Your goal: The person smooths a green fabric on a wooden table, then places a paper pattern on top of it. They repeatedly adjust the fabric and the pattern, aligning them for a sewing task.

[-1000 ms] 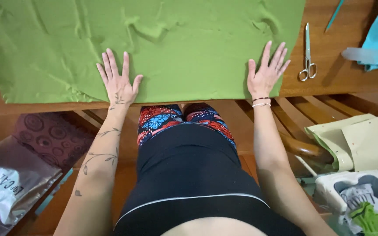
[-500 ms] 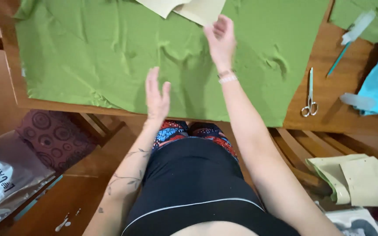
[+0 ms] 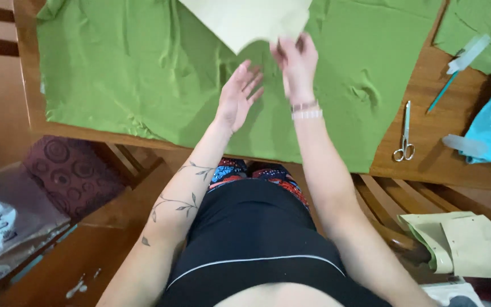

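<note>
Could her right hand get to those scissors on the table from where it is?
Probably yes. The right hand is holding up a pale paper sheet, and the scissors lie in the open on the wooden table to its right, with nothing between them.

At the lower left of the frame lies one package, a crumpled silvery-grey plastic bag with dark print on its pale face, resting low beside a maroon patterned cushion. No labels, signs or screens can be made out.
</note>
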